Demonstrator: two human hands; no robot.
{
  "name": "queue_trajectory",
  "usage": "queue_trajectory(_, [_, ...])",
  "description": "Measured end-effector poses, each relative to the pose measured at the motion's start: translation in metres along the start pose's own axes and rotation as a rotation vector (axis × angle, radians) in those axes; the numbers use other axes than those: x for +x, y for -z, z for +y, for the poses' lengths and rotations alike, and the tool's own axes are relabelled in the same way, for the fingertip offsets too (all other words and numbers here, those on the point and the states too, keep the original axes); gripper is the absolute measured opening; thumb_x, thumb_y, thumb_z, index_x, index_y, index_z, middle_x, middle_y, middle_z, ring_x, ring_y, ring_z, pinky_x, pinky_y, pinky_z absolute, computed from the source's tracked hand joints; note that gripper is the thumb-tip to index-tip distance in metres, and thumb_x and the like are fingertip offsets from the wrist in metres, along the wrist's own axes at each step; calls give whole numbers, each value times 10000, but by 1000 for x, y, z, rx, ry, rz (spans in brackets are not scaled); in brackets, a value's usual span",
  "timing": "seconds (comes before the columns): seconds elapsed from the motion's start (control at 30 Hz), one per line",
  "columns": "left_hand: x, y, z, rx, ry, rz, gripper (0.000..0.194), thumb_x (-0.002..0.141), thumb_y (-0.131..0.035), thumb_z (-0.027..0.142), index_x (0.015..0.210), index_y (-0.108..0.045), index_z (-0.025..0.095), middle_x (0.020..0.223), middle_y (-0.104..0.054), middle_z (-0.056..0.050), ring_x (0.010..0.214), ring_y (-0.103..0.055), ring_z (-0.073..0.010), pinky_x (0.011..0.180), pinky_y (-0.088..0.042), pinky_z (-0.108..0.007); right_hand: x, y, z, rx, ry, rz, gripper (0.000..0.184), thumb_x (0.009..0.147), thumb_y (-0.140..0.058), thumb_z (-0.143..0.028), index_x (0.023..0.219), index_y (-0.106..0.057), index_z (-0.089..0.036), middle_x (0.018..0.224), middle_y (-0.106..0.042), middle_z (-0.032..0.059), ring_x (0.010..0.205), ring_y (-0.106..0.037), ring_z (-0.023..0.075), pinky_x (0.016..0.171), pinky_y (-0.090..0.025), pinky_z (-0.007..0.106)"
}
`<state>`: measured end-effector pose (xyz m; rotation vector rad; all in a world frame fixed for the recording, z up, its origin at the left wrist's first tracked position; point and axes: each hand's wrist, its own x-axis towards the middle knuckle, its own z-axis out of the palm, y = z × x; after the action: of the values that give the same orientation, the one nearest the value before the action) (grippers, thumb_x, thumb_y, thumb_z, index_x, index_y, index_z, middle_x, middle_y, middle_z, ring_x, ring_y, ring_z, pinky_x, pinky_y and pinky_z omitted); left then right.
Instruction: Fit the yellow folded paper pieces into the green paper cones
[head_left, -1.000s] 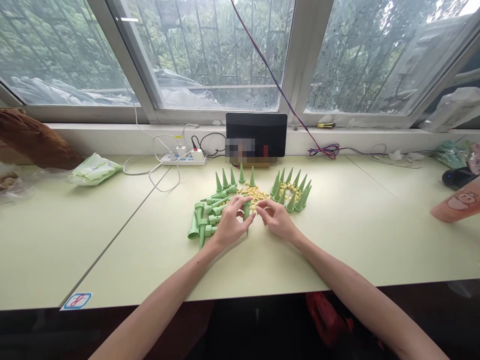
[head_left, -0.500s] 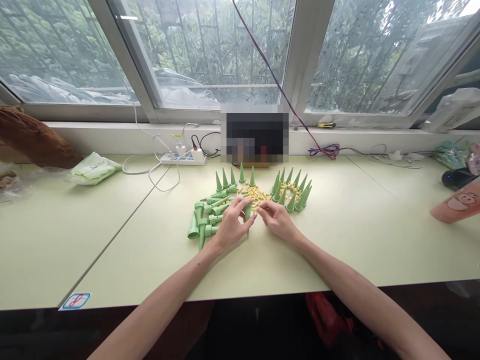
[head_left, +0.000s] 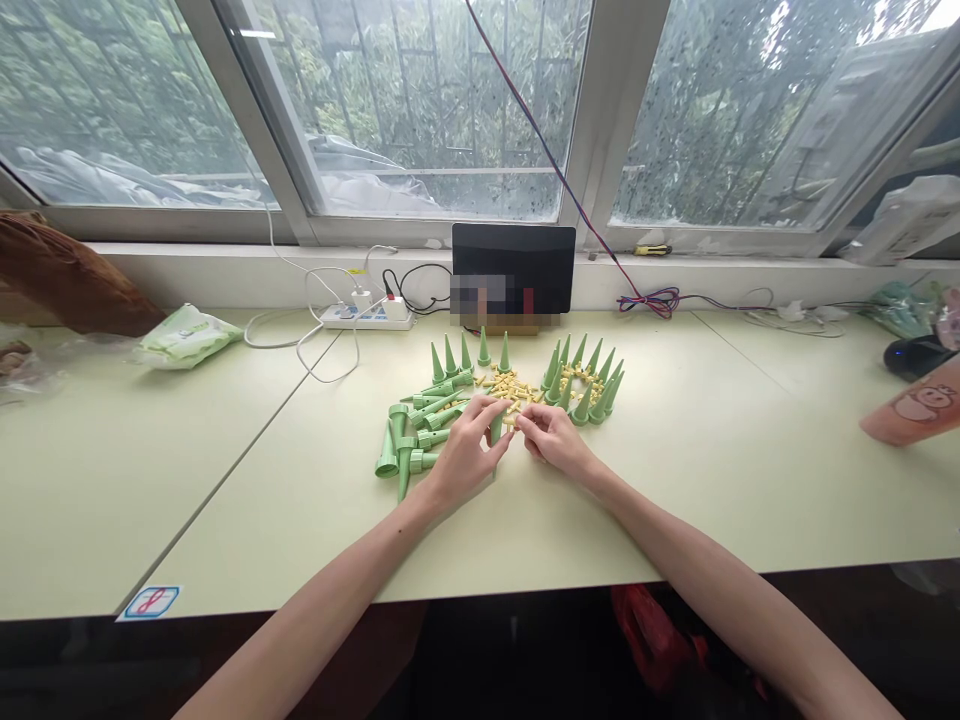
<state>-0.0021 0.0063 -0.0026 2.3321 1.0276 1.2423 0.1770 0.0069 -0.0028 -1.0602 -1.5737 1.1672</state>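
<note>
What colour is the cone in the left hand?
The cone in the left hand is plain green, partly covered by the fingers; head view shows it.

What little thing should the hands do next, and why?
Maybe ease the right hand a tiny bit closer to the green cone. The left hand is holding that cone point-down, and the right fingertips are pinched right beside it, near the small yellow pieces. I can't tell whether they hold one.
</note>
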Motion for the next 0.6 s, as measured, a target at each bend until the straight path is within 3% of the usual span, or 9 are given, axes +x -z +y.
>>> queue_trajectory(0.4, [1,2,3,13,13,-22,317,905,-601,190,1218,-596,238,1127,-570,-54,613,-540,-60,727,-554,-284,1,0,4,-11,5,-3,312,893,-552,-465,718,-533,-207,447,-444,-64,379,-379,105,408,-304,245])
queue_trajectory(0.6, [3,1,1,-7,46,17,277,890,-614,204,1165,-629,231,1064,-569,-41,596,-534,-57,665,-558,-268,2,-1,4,-110,82,48,339,915,-532,-490,750,-568,-195,589,-540,-13,473,-474,124,460,-390,258])
